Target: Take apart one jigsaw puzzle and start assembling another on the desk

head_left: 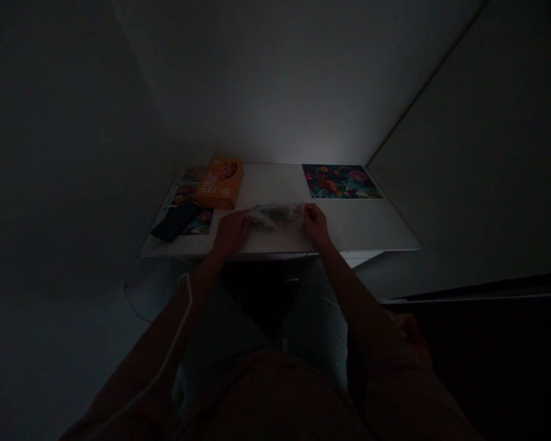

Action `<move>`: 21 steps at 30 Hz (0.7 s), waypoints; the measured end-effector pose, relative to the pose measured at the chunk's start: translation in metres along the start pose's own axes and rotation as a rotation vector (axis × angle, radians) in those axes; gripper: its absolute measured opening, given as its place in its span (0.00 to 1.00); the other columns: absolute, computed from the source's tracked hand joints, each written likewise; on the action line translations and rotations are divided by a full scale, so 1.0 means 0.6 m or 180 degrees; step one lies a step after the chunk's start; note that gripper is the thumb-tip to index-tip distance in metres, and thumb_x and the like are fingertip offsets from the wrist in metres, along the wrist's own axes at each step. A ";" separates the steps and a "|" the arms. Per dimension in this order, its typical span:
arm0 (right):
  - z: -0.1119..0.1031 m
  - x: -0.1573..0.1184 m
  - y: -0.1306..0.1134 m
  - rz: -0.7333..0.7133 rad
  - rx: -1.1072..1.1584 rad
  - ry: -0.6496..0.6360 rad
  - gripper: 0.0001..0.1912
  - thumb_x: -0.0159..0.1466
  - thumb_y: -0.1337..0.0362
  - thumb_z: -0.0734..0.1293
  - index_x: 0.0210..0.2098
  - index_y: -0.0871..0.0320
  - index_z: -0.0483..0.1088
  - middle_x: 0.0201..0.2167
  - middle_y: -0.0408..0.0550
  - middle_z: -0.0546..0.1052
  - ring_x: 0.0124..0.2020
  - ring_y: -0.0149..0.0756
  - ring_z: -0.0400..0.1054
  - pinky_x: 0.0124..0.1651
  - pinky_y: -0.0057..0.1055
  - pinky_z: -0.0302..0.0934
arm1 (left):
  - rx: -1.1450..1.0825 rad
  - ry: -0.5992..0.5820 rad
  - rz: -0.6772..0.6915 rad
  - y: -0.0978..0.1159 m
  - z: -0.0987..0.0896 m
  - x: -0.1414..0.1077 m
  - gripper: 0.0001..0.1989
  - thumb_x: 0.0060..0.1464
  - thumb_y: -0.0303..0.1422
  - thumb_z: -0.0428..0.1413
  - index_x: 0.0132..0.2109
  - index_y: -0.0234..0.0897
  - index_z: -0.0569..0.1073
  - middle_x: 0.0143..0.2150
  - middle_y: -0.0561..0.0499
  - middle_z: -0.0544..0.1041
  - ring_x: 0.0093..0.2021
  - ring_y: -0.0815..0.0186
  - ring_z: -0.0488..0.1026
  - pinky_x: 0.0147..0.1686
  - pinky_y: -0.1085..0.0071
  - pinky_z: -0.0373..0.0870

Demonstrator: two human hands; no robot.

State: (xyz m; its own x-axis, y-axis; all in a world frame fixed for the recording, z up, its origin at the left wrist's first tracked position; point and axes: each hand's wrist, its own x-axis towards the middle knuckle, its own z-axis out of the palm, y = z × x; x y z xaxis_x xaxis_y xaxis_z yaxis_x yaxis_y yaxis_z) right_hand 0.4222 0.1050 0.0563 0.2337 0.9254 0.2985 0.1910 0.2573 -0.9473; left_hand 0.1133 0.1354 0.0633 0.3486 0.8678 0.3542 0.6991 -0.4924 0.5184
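Note:
A clear plastic bag [276,215] with small, dim contents lies across the middle of the white table [270,241], near its front edge. At the bag's left end, my left hand [232,231] has its fingers closed on the plastic. The fingers of my right hand [315,222] pinch the opposite end. Stretched between both hands, the bag shows crinkled, shiny folds. The picture is dark, and I cannot make out the pieces inside.
An orange puzzle box [220,184] stands at the back left, partly over a colourful printed sheet [188,191]. A dark pouch [176,222] lies in front of it. Another floral sheet [342,181] is at the back right. A white cable [177,337] hangs over my left arm.

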 end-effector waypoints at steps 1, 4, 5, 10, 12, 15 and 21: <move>-0.002 0.001 0.000 0.0000 0.0048 0.0095 0.17 0.67 0.38 0.72 0.41 0.42 0.74 0.35 0.46 0.82 0.28 0.43 0.64 0.32 0.41 0.60 | 0.0023 0.0067 -0.0078 -0.002 0.001 0.001 0.19 0.75 0.37 0.52 0.66 0.42 0.79 0.68 0.39 0.83 0.69 0.41 0.78 0.72 0.39 0.69; -0.006 0.004 -0.001 0.0001 0.0336 0.0501 0.20 0.66 0.36 0.72 0.40 0.44 0.72 0.38 0.47 0.84 0.26 0.39 0.61 0.32 0.41 0.59 | 0.0050 0.0238 -0.0303 -0.009 0.002 0.005 0.15 0.75 0.38 0.52 0.58 0.44 0.81 0.59 0.39 0.86 0.65 0.40 0.79 0.70 0.38 0.70; -0.007 0.004 -0.001 0.0014 0.0450 0.0628 0.21 0.66 0.35 0.72 0.40 0.44 0.71 0.38 0.47 0.84 0.26 0.38 0.60 0.32 0.40 0.58 | 0.0053 0.0282 -0.0368 -0.010 0.002 0.007 0.15 0.75 0.38 0.51 0.56 0.43 0.81 0.55 0.38 0.86 0.64 0.41 0.79 0.69 0.39 0.71; -0.008 0.005 0.001 0.0086 0.0554 0.0777 0.27 0.64 0.31 0.71 0.39 0.46 0.66 0.36 0.47 0.84 0.25 0.36 0.59 0.30 0.39 0.56 | 0.0044 0.0347 -0.0531 -0.015 0.000 0.012 0.12 0.74 0.38 0.51 0.46 0.41 0.78 0.49 0.39 0.84 0.56 0.44 0.80 0.63 0.47 0.73; -0.007 0.004 0.000 0.0109 0.0485 0.0736 0.29 0.64 0.28 0.70 0.40 0.46 0.66 0.36 0.46 0.84 0.24 0.36 0.59 0.30 0.39 0.55 | 0.0030 0.0343 -0.0580 -0.015 -0.001 0.013 0.12 0.74 0.39 0.51 0.44 0.42 0.76 0.48 0.39 0.84 0.55 0.45 0.80 0.62 0.49 0.73; -0.006 0.004 -0.003 0.0125 0.0520 0.0751 0.30 0.63 0.27 0.70 0.39 0.45 0.65 0.37 0.46 0.85 0.24 0.37 0.58 0.29 0.40 0.53 | 0.0014 0.0338 -0.0645 -0.014 -0.002 0.013 0.13 0.74 0.40 0.50 0.42 0.43 0.75 0.47 0.40 0.83 0.53 0.46 0.79 0.60 0.49 0.72; -0.007 0.003 -0.005 0.0108 0.0522 0.0696 0.27 0.65 0.30 0.71 0.40 0.45 0.65 0.43 0.47 0.88 0.24 0.37 0.60 0.30 0.40 0.54 | -0.0421 0.0694 -0.0682 -0.014 -0.013 0.008 0.20 0.77 0.50 0.48 0.44 0.44 0.75 0.48 0.40 0.84 0.55 0.47 0.77 0.62 0.46 0.73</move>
State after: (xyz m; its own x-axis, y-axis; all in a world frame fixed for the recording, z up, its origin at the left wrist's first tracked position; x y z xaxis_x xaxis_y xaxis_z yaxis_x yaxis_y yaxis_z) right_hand 0.4260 0.1046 0.0603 0.4411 0.8567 0.2674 0.0266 0.2853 -0.9581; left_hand 0.1047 0.1434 0.0668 0.0506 0.9248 0.3770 0.6501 -0.3171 0.6905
